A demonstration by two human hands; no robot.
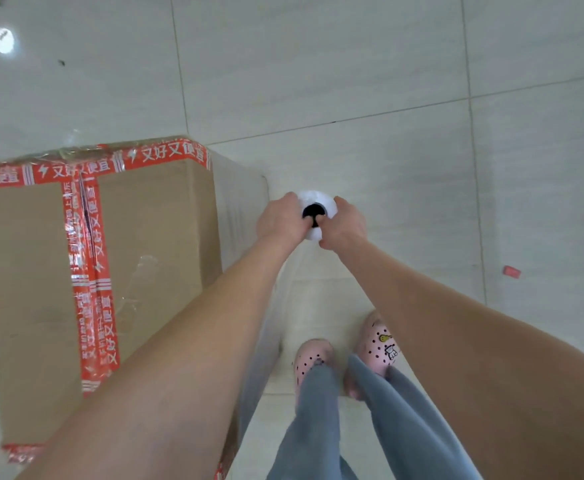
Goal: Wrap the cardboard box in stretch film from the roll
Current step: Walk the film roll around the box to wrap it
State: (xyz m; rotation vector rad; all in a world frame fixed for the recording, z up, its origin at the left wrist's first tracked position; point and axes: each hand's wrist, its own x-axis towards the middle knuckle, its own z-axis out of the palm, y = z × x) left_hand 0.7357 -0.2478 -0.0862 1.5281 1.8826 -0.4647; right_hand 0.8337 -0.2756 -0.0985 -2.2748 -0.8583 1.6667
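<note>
Nearest: pink clogs close beside box; we judge stance suits walking film round it.
Cardboard box on tiled floor, to our left, red printed tape on top. Near edge hidden by our forearm.
Left hand and right hand grasp stretch film roll at top end, fingers curled round rim. Upright hold likely tensions film sheet against box side.
Roll seen end-on, length hidden. Turns laid: cannot tell.
Far: red scrap, unidentifiable.
</note>
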